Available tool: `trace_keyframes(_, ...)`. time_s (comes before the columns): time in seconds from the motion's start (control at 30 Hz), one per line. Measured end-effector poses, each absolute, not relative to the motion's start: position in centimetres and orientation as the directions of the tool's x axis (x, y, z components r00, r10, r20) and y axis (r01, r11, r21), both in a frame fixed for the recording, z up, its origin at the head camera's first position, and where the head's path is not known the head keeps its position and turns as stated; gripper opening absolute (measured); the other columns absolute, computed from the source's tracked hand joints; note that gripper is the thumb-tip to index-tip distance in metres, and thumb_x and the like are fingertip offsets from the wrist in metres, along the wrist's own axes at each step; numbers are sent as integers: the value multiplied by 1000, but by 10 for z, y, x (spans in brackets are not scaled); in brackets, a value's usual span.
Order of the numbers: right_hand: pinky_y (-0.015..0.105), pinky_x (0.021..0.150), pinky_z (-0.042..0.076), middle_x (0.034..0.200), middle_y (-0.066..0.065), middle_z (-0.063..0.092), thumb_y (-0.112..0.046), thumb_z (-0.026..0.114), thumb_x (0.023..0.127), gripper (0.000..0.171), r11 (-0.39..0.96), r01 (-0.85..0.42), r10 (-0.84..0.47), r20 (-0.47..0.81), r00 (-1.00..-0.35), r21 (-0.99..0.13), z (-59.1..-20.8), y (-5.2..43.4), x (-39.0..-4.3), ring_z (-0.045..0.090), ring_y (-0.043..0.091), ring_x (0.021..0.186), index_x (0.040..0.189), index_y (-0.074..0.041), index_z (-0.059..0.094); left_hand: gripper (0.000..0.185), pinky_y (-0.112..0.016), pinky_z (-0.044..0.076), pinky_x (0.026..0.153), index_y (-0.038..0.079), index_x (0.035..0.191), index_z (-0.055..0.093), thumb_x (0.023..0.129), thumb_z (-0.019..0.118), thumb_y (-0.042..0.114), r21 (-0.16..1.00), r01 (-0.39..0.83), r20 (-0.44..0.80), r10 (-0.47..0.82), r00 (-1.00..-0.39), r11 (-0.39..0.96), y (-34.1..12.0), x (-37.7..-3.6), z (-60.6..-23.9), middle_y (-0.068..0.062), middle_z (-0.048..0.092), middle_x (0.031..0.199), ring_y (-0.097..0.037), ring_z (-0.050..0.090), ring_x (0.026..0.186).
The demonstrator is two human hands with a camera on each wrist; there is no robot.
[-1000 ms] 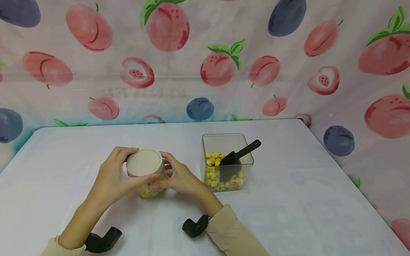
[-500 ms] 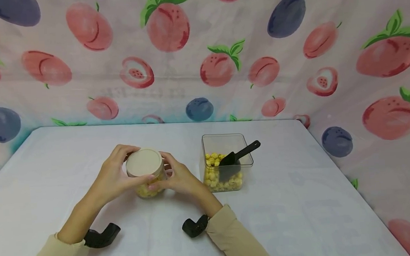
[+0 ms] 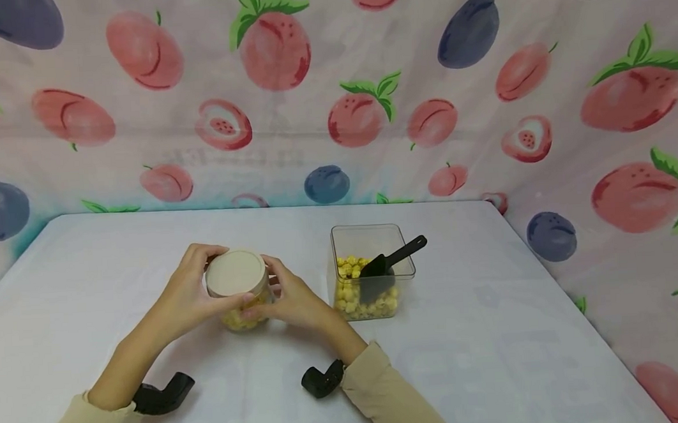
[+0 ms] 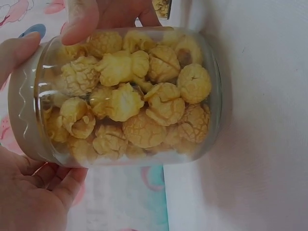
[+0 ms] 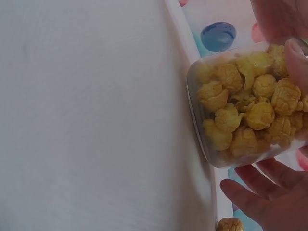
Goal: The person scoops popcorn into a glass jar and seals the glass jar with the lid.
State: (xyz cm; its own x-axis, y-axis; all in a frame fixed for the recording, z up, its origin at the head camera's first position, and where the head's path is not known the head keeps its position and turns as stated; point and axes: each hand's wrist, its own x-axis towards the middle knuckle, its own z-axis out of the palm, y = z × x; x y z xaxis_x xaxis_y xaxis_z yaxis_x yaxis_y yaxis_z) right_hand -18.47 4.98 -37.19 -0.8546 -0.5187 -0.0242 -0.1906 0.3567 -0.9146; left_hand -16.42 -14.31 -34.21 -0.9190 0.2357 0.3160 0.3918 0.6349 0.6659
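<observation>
A clear round jar (image 4: 144, 103) of caramel-coloured popcorn stands upright on the white table, its cream lid (image 3: 235, 272) on top. My left hand (image 3: 191, 299) curls round the lid from the left, with its thumb across the front of the rim. Lower down, my right hand (image 3: 297, 297) holds the jar's glass body from the right, its thumb in front and its fingers behind. In the right wrist view, popcorn (image 5: 260, 113) shows through the glass between the two hands. The lid is cut off in that view.
Right of the jar stands a clear square container (image 3: 369, 231) partly filled with yellow popcorn (image 3: 349, 294). A black scoop (image 3: 404, 251) leans in it, its handle sticking out over the right rim. A fruit-patterned cloth (image 3: 290, 150) hangs behind the white table (image 3: 495, 331).
The head view has shifted slightly. Both hands keep their hold on the jar and lid, with hardly any movement visible; the container and scoop stay in place.
</observation>
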Motion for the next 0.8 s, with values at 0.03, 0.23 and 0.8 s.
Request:
trace_keyframes(0.03, 35, 102, 40, 139, -3, 42, -25, 77, 77, 87, 358, -196, -521, -22, -853, -913, -372, 50, -184, 47, 14, 117, 145, -29, 23, 77, -52, 43, 88, -3, 122, 42, 66, 84, 30, 668, 386, 310, 234, -922, 636, -143, -164, -342, -17, 43, 117, -32, 48, 107)
trace_keyframes(0.23, 33, 100, 42, 142, -6, 39, -26, 76, 78, 89, 358, -218, -529, -5, -848, -908, -373, 52, -184, 47, 14, 118, 147, -29, 20, 76, -53, 43, 87, -3, 122, 43, 68, 83, 32, 659, 387, 307, 239, -921, 645, -142, -162, -340, -19, 43, 118, -33, 46, 107)
trace_keyframes(0.8, 42, 106, 39, 147, 1, 39, -38, 44, 98, 54, 474, -388, -611, 22, -791, -791, -308, 99, -161, 41, 19, 132, 145, -15, 32, 54, -63, 26, 105, 2, 142, 34, 98, 47, 31, 563, 448, 246, 376, -893, 695, -136, -149, -321, -18, 33, 146, -37, 24, 135)
